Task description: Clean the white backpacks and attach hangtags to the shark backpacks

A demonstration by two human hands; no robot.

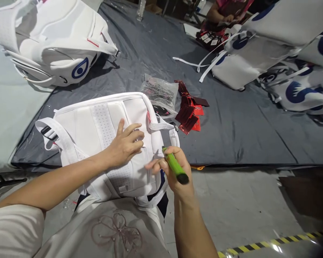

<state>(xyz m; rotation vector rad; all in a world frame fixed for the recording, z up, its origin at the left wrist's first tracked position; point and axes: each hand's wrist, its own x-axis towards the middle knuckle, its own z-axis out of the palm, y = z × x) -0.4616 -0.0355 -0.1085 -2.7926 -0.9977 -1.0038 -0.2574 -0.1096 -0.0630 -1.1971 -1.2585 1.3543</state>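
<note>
A white padded bag [97, 122] with straps lies on my lap and the edge of a dark grey sheet [231, 136]. My left hand [125, 143] rests flat on the bag's middle, fingers spread and slightly curled. My right hand [174, 172] is closed around a green tool with a black end [175, 166], its tip near the bag's right side by a white strap [161, 126].
A clear plastic packet [161, 93] and a heap of red tags [191, 111] lie just beyond the bag. Another white bag [56, 43] sits far left. Several white and blue pieces [285, 64] are stacked at right. A person [226, 10] sits at the back. Yellow-black tape [271, 243] marks the floor.
</note>
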